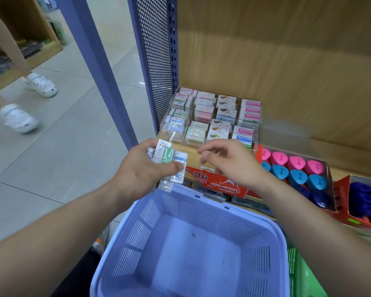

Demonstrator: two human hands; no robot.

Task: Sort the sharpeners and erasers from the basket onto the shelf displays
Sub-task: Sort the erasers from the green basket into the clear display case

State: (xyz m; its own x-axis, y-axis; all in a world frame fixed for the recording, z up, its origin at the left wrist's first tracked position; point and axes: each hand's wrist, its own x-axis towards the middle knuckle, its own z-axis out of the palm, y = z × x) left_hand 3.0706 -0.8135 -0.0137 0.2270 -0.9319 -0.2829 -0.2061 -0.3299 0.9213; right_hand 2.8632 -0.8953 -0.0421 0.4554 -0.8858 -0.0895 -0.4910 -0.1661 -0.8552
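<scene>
Several wrapped erasers [169, 162] sit bunched in the left hand [140, 168], its fingers clamped round them, above the lilac basket [150, 213]. The right hand [229, 161] hovers just beside, fingers loosely apart and holding nothing, before the shelf [192, 156] with its clear eraser display [210, 116] and heart-shaped sharpeners [296, 168].

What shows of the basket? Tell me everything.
The basket is lilac plastic, squarish with rounded corners, slotted walls and a solid floor. It stands upright below the shelf front, between the person's forearms. Nothing lies in it but a small dark speck. Its far rim reaches up to the erasers in the left hand; contact cannot be told.
</scene>
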